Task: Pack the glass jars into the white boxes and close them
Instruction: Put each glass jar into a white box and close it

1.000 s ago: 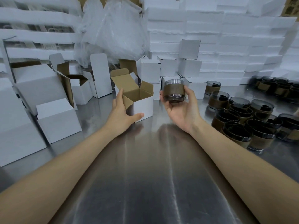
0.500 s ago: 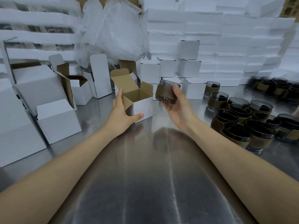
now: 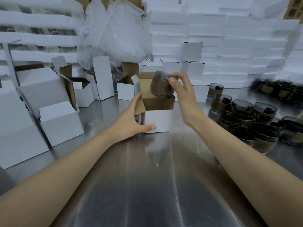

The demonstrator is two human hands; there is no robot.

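The glass jar [image 3: 161, 86] hung in the air just above the mouth of the open white box [image 3: 157, 120], tilted a little off upright, its lower end pointing down into the opening. The right hand [image 3: 182, 95] held it from above and to the right, with its fingers [image 3: 182, 76] and thumb pinching the jar's upper end. The left hand [image 3: 131, 122] braced the box at its near left corner, fingers straight along the side flap and thumb flat across the front. Judged from this, the drop was nearly straight down, once the jar's axis was squared to the box. More jars [image 3: 246, 125] stood to the right on the desk [image 3: 147, 177], and other boxes [image 3: 60, 122] to the left.
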